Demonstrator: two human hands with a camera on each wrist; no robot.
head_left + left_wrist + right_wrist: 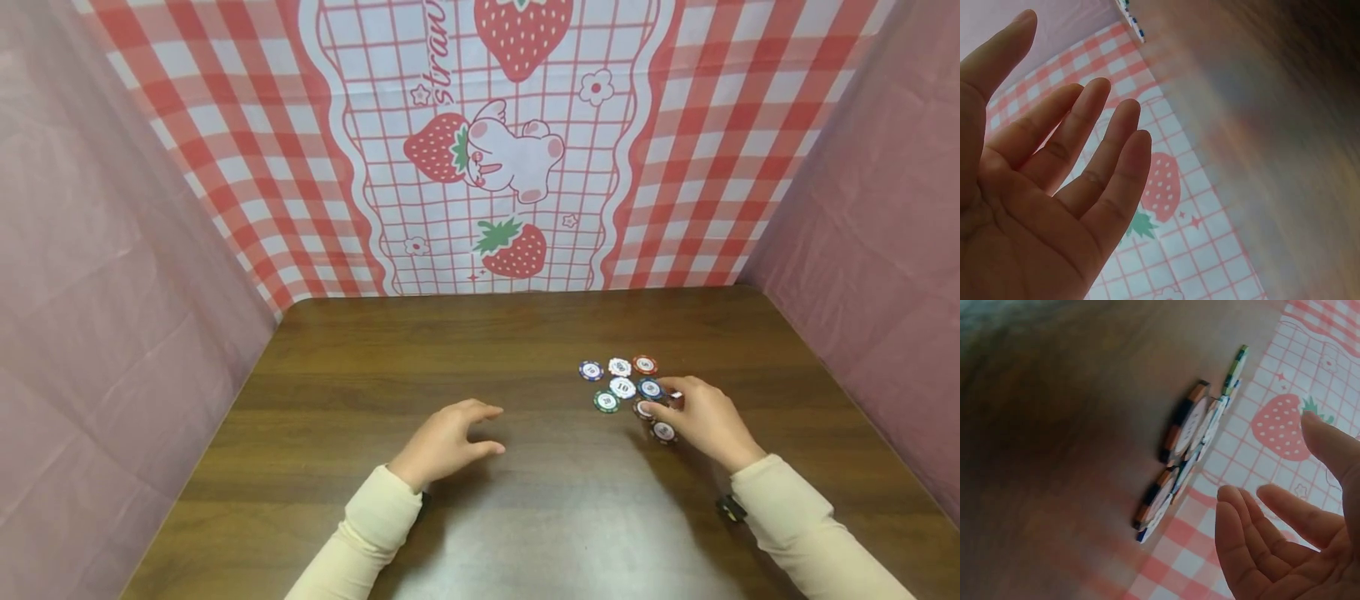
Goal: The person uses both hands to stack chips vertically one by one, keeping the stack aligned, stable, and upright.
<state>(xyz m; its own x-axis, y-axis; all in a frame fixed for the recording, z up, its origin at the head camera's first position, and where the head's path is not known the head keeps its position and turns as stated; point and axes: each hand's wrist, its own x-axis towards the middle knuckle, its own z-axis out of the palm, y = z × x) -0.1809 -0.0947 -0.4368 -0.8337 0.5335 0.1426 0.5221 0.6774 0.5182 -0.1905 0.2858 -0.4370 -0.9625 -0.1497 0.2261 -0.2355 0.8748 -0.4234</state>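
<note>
Several poker chips lie flat in a cluster on the right side of the table. Among them are a blue-rimmed chip [591,371], a red-rimmed chip [645,365], a white chip [622,387] and a green-rimmed chip [607,402]. My right hand [708,417] hovers over the cluster's right edge, by a dark blue chip [651,388] and a dark-rimmed chip [663,432]. The right wrist view shows its fingers [1232,544] loosely bent, holding nothing. Part of a white-edged chip [677,395] peeks out beside that hand. Away to the left, my left hand [450,442] is raised above the table, fingers relaxed and holding nothing.
The brown wooden table [337,383] ends at a back wall of red-checked strawberry cloth [517,150]. Pink cloth walls stand at left [112,250] and right [877,225]. Dark wrist devices [731,508] are partly visible under the sleeves.
</note>
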